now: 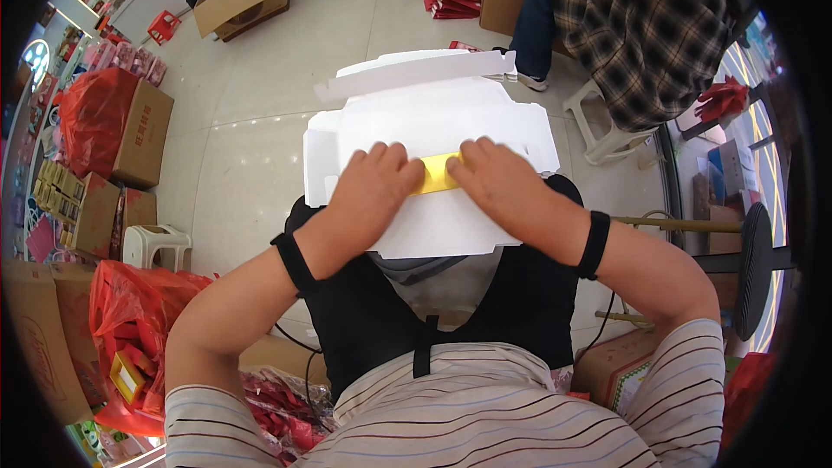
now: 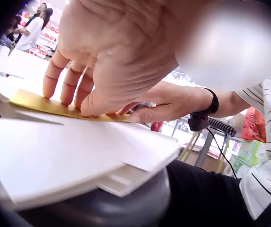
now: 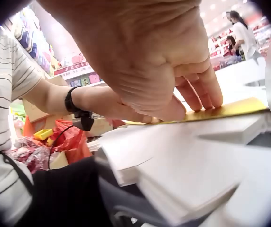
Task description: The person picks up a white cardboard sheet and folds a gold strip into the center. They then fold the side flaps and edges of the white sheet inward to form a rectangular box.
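A flat, shiny yellow strip [image 1: 438,176] lies across a stack of white die-cut cardboard sheets [image 1: 416,121] in front of the person's lap. At its left end, my left hand [image 1: 368,186] grips the strip, thumb on the near side and bent fingers beyond. My right hand [image 1: 511,191] holds the other end the same way, its thumb pointing inward. Both wrist views show fingertips down on the gold-looking strip [image 2: 36,101], close over the white sheets [image 3: 192,165]. The hands cover much of the strip's ends.
Under the sheets sits a rounded grey support [image 2: 121,203]. An open carton [image 1: 251,0] stands far left, and a person in a plaid shirt [image 1: 659,26] sits at far right near a white stool [image 1: 598,126]. Red bags [image 1: 130,312] and boxes crowd the left side.
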A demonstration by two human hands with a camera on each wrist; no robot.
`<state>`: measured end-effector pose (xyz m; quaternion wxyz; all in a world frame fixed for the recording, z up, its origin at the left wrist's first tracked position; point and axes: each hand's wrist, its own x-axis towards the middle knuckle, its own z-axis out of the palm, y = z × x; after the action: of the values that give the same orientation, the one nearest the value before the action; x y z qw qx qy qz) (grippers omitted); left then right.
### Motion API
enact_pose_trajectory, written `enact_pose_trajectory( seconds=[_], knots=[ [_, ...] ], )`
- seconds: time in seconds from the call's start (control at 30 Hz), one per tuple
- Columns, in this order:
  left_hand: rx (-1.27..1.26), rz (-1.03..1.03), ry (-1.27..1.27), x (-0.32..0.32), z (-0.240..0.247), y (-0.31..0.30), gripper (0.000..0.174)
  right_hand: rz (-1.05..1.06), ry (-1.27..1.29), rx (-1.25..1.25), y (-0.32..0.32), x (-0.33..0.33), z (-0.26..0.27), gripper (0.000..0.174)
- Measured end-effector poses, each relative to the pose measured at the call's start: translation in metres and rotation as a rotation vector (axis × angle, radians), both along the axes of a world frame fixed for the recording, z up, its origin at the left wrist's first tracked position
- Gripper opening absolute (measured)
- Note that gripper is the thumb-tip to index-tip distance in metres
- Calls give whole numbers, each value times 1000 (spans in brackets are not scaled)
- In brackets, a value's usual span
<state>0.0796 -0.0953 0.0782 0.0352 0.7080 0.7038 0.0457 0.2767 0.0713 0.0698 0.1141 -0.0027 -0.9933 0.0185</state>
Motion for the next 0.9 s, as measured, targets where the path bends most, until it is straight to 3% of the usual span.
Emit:
enact_pose_trajectory(
  seconds=[0.1,0.2,0.8,0.9],
  knots=[
    [103,-90,1,20,-15,-14,42,105,-3,171,-31,11,-16,50],
    [84,-67,-38,33,-15,-26,51,40,-70,5,-47,17,-16,59],
    [31,57,82,11,-8,-75,54,-46,-130,64,-8,67,-4,59],
    [-113,109,-48,4,11,-55,49,-62,-105,31,-10,65,-4,58]
  ],
)
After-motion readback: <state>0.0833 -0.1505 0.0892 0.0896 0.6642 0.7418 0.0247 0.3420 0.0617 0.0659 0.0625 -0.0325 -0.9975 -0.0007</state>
